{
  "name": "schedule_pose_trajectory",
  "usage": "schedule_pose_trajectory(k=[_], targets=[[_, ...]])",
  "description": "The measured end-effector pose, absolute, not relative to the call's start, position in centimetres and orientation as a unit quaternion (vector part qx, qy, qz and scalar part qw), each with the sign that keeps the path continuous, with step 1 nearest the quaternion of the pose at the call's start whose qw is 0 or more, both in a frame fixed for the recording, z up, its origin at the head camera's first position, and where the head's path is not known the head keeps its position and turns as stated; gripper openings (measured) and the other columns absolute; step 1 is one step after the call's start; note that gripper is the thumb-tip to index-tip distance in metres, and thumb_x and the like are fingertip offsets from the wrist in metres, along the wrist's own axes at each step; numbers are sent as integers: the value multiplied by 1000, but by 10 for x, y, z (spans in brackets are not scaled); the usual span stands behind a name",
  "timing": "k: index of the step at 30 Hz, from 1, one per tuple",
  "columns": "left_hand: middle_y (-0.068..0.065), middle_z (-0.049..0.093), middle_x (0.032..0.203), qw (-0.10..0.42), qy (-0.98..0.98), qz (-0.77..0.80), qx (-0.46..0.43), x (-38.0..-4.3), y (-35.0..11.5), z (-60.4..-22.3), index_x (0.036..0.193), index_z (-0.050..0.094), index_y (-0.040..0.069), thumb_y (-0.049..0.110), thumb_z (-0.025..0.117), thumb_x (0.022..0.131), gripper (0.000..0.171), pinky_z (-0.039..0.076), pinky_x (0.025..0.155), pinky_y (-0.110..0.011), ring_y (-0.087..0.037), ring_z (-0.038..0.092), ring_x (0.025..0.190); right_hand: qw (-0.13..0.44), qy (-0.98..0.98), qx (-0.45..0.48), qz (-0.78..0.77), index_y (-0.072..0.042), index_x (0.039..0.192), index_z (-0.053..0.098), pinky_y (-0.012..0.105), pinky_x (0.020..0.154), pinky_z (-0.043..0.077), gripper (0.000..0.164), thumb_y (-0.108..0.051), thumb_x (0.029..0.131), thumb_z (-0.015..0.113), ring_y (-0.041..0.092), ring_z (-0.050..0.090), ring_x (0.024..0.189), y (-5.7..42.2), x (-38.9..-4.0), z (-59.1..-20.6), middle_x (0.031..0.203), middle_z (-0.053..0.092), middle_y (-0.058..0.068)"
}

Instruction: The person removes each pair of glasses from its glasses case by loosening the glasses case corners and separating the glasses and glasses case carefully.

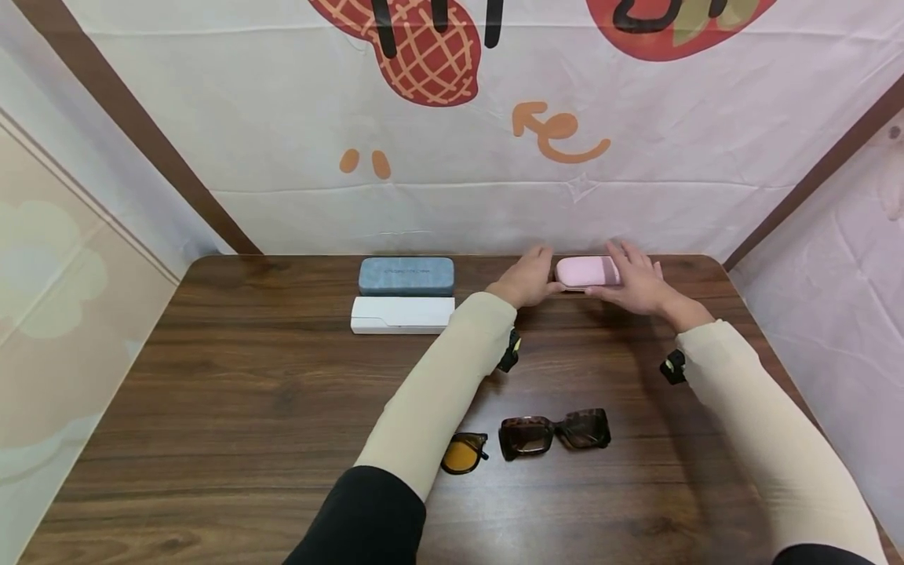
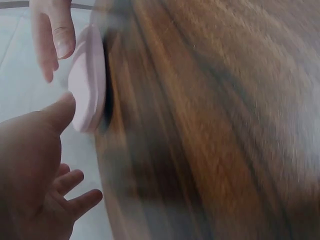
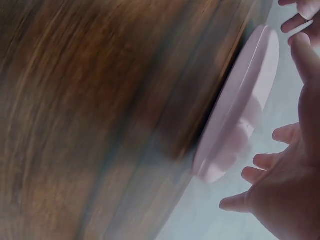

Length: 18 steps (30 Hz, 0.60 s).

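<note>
A pink glasses case (image 1: 582, 271) with rounded ends lies at the table's back edge, right of the middle. My left hand (image 1: 526, 278) is at its left end, thumb close to the case and fingers loosely spread. At the right end is my right hand (image 1: 639, 282), its fingers stretched out and its thumb along the front. In the left wrist view the thumb of the left hand (image 2: 30, 155) reaches toward the case (image 2: 87, 85). The right wrist view shows the right hand (image 3: 290, 185) with its fingers apart, beside the case (image 3: 240, 110). Whether either hand touches it, I cannot tell.
Left of the hands, a blue glasses case (image 1: 406, 276) lies behind a white case (image 1: 402, 315). Nearer on the wooden table (image 1: 247, 408) are tortoiseshell sunglasses (image 1: 554, 434) and yellow-lensed glasses (image 1: 462, 453), partly hidden by the left sleeve. A printed cloth (image 1: 459, 220) hangs behind.
</note>
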<state>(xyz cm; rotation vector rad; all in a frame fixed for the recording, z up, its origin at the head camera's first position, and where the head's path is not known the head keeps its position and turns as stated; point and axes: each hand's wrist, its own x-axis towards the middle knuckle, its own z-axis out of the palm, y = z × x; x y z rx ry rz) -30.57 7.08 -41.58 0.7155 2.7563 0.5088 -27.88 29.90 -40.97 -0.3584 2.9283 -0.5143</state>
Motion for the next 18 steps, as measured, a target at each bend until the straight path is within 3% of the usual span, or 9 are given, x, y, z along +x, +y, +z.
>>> schedule_pose_trajectory(k=[4, 12, 18], targets=[[-10, 24, 164, 134, 943, 175, 248, -304, 78, -419, 161, 19, 6, 45, 53, 105, 76, 36, 114, -32, -21, 34, 148, 75, 974, -118, -180, 5, 160, 11, 74, 112, 12, 100, -42, 95, 70, 57, 10, 146, 307, -281, -415, 161, 9, 37], [-15, 9, 169, 171, 932, 166, 272, -296, 92, -417, 163, 8, 3, 45, 54, 104, 85, 28, 118, -30, -23, 20, 154, 102, 971, -98, -195, 9, 158, 1, 68, 114, 20, 103, -39, 97, 69, 58, 13, 145, 318, -284, -422, 158, 8, 41], [-15, 19, 166, 164, 939, 152, 262, -295, 102, -416, 162, 14, 3, 41, 58, 104, 82, 34, 114, -27, -22, 32, 148, 92, 973, -107, -184, 16, 155, 8, 67, 115, 17, 96, -24, 95, 71, 62, 14, 141, 323, -286, -428, 155, 14, 44]])
